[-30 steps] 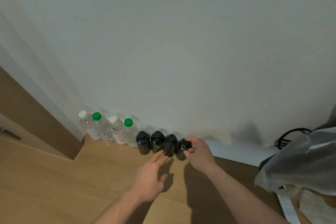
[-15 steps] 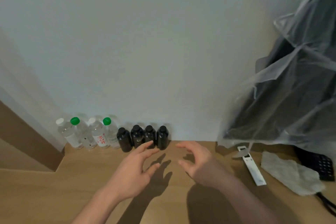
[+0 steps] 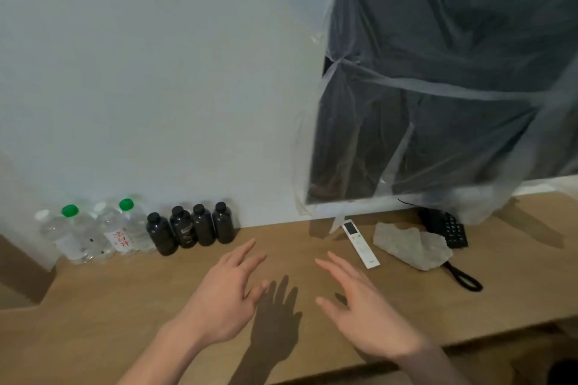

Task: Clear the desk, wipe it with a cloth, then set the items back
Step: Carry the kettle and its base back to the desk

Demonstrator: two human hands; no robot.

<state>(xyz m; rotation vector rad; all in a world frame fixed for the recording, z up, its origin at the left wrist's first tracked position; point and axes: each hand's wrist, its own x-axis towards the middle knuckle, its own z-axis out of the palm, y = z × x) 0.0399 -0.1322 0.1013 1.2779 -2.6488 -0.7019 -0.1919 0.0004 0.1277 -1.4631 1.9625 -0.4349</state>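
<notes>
While the left hand (image 3: pixel 228 294) and right hand (image 3: pixel 362 306) are held empty with fingers spread above the desk (image 3: pixel 125 306), the cloth (image 3: pixel 413 247) is seen crumpled at its right, between remote (image 3: pixel 359 242) and keypad (image 3: pixel 447 228). No long axis can be made out; the keypad is partly hidden

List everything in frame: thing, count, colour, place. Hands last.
clear water bottles: 4, two green caps and two white, back left by the wall
black bottles: 4, black, right of the clear ones
remote: 1, white, desk centre-right
cloth: 1, grey-white, crumpled, right of remote
phone: 1, black, behind cloth
TV: 1, dark, plastic-wrapped, upper right
desk: 1, wood
hands: left, right, both open, above the desk
</notes>
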